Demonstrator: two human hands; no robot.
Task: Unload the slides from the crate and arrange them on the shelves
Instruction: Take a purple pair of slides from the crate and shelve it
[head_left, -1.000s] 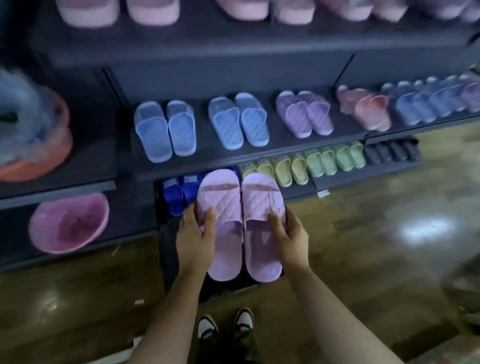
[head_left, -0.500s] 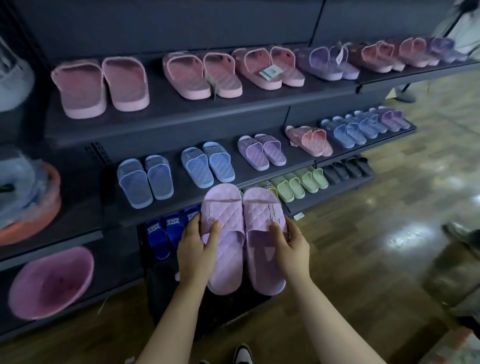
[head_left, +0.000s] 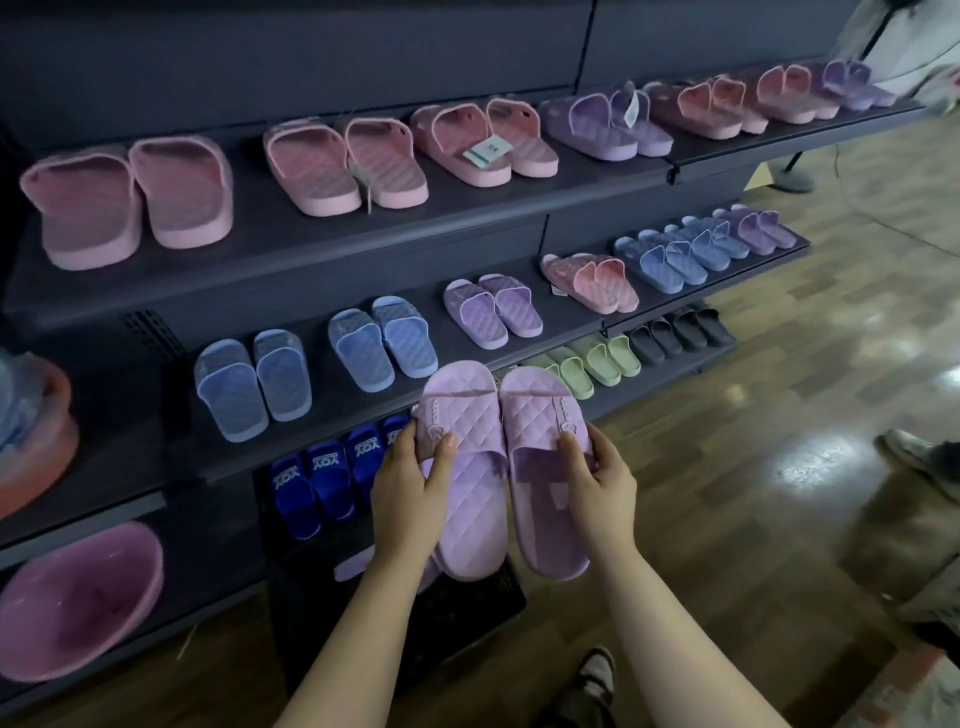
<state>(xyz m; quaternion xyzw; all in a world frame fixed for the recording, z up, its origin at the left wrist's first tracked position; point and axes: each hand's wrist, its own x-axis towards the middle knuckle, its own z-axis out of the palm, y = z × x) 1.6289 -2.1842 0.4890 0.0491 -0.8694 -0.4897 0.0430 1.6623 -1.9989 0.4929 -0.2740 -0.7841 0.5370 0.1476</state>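
Gripping the lilac slides (head_left: 470, 499) one each, the left hand (head_left: 410, 493) and right hand (head_left: 597, 483) are holding them side by side at lower centre, over the crate (head_left: 467, 618). Toes are pointing up-frame toward the shelves (head_left: 322, 239), long axes near vertical. Grasp and heading are staying unchanged from a moment ago.

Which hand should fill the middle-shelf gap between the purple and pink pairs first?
Likely right: the right hand holds its slide just below the gap between the purple pair and pink pair; the left hand is farther left.
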